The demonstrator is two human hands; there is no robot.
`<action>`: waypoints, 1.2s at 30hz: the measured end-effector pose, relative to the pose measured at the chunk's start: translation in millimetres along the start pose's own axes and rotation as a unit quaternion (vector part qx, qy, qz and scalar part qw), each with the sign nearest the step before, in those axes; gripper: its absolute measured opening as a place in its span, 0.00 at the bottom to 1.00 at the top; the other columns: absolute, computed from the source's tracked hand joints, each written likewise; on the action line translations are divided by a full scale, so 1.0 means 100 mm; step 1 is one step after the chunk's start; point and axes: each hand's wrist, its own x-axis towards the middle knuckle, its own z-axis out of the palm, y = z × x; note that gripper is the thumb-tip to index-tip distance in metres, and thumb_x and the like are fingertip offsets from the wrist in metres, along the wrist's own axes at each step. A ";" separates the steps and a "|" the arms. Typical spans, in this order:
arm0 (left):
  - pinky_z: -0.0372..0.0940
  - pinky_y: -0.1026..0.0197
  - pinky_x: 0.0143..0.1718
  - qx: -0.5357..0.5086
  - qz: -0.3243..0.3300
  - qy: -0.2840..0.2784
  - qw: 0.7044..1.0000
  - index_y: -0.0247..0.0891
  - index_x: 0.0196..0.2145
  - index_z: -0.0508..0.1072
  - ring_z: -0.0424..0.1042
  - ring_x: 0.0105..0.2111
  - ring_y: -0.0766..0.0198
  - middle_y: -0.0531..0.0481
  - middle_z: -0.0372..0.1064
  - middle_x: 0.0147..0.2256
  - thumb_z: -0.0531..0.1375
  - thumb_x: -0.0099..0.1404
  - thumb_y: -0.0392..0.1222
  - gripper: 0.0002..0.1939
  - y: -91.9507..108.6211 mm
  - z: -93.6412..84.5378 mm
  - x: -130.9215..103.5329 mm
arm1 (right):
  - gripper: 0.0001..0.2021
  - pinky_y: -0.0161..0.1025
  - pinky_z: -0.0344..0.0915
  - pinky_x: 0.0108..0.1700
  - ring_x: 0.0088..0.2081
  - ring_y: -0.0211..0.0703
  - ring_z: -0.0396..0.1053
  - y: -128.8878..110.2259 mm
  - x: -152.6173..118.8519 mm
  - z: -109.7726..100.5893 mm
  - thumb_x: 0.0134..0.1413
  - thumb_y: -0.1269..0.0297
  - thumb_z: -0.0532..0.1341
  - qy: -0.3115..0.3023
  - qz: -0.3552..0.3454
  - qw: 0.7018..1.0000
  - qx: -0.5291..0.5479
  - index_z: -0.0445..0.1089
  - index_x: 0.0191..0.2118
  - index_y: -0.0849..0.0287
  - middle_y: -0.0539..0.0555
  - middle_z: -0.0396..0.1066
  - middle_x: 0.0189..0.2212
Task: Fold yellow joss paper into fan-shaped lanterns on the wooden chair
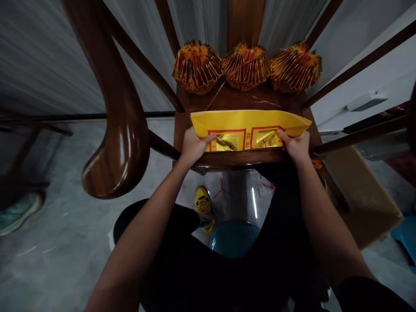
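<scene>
A stack of yellow joss paper with red print and gold foil squares lies along the front edge of the wooden chair seat. My left hand grips its left end, thumb on top over the print. At the opposite end my right hand holds it the same way, thumb pressed near the right foil square. The fingers beneath the paper are hidden. Behind it on the seat stand three pleated gold-and-red paper ornaments: a left one, a middle one and a right one.
The chair's curved armrest juts out at the left. Below my lap sits a blue basin, near my yellow shoe. A cardboard box stands on the right. Pink string lies on the floor. Another person's shoe shows at far left.
</scene>
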 end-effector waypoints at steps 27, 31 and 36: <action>0.28 0.12 0.73 0.404 0.255 -0.198 0.856 0.60 0.77 0.61 0.37 0.81 0.29 0.49 0.43 0.82 0.55 0.82 0.50 0.29 0.16 0.36 -0.29 | 0.32 0.75 0.39 0.80 0.84 0.64 0.37 -0.14 -0.14 0.37 0.80 0.50 0.49 -0.283 -0.278 0.830 -0.392 0.50 0.82 0.49 0.57 0.39 0.84; 0.29 0.12 0.73 0.412 0.237 -0.201 0.856 0.64 0.78 0.59 0.38 0.81 0.29 0.48 0.41 0.82 0.55 0.82 0.50 0.30 0.21 0.35 -0.38 | 0.33 0.83 0.35 0.77 0.83 0.73 0.34 -0.18 -0.23 0.27 0.79 0.46 0.52 -0.270 -0.283 0.811 -0.435 0.48 0.82 0.40 0.53 0.32 0.85; 0.29 0.12 0.72 0.430 0.209 -0.192 0.857 0.61 0.79 0.56 0.35 0.81 0.26 0.45 0.35 0.83 0.59 0.79 0.62 0.36 0.20 0.24 -0.43 | 0.33 0.88 0.35 0.75 0.83 0.78 0.31 -0.18 -0.28 0.11 0.79 0.47 0.52 -0.293 -0.296 0.795 -0.442 0.46 0.82 0.37 0.52 0.23 0.85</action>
